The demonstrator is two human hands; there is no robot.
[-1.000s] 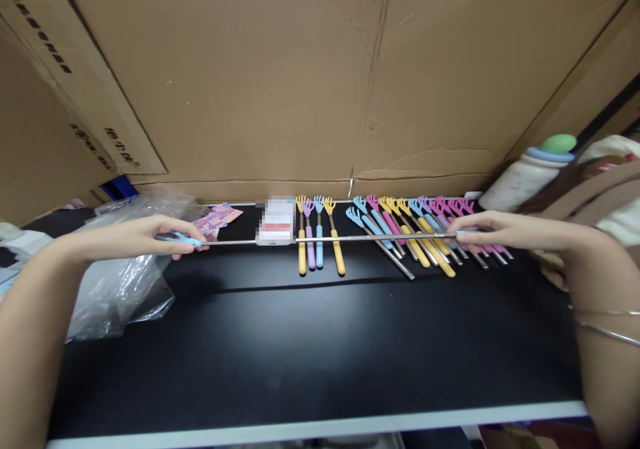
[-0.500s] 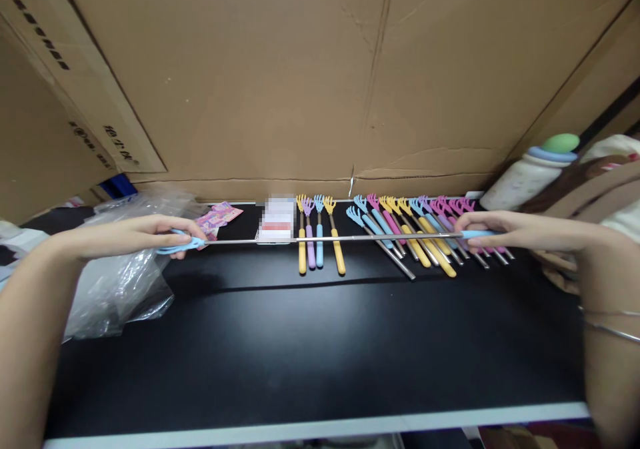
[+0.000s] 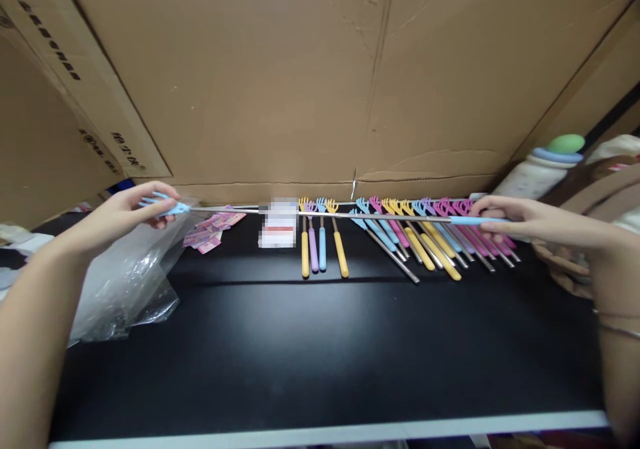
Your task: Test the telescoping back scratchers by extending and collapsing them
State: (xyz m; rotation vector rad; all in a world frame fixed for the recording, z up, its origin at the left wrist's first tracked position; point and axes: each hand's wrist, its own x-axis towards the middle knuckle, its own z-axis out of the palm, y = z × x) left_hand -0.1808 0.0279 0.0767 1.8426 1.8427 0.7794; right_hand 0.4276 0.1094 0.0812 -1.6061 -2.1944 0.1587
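Observation:
A telescopic back scratcher (image 3: 370,216) with a long metal rod is stretched out level above the table between my hands. My left hand (image 3: 145,209) is closed round its light blue claw head at the left end. At the other end, my right hand (image 3: 520,221) grips the light blue handle. Behind and below the rod lie a yellow back scratcher (image 3: 340,252), a purple one (image 3: 313,245) and others in a short row. Farther right, several blue, pink and yellow back scratchers (image 3: 425,239) lie slanted side by side, some partly hidden by the rod and my right hand.
Clear plastic bags (image 3: 127,289) lie at the left. Pink printed cards (image 3: 215,227) and a blurred white card (image 3: 278,229) are near the back. A cardboard wall (image 3: 280,89) rises behind the black table (image 3: 320,355). A white bottle (image 3: 535,175) and a beige bag (image 3: 605,202) stand right.
Both hands have risen a little with the extended back scratcher, the left one also moving leftward. The pink cards show more fully now. The scratchers on the table look unmoved.

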